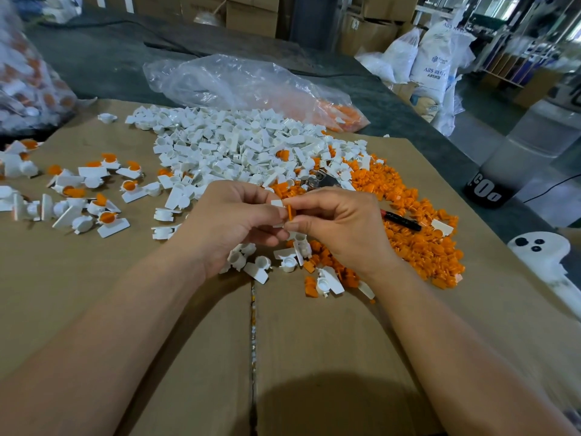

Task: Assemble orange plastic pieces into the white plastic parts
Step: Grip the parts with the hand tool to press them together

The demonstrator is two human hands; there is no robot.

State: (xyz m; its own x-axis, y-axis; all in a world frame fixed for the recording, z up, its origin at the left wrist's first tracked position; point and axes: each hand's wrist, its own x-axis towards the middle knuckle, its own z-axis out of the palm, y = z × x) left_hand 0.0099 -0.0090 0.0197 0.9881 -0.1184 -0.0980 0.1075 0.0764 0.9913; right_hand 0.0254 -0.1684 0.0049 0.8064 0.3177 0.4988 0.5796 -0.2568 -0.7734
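both hands meet above the worktop (pixel 94 294): left hand (pixel 232 221) pinches a white part (pixel 277 203), right hand (pixel 339 225) pinches an orange piece (pixel 289 212) against it.

parts heap (pixel 239 146) centre | pieces heap (pixel 408 221) right | assembled parts (pixel 85 196) left | bag (pixel 245 83) behind

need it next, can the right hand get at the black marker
Probably yes: the black marker lies uncovered beside the right hand, though its fingers pinch an orange piece.
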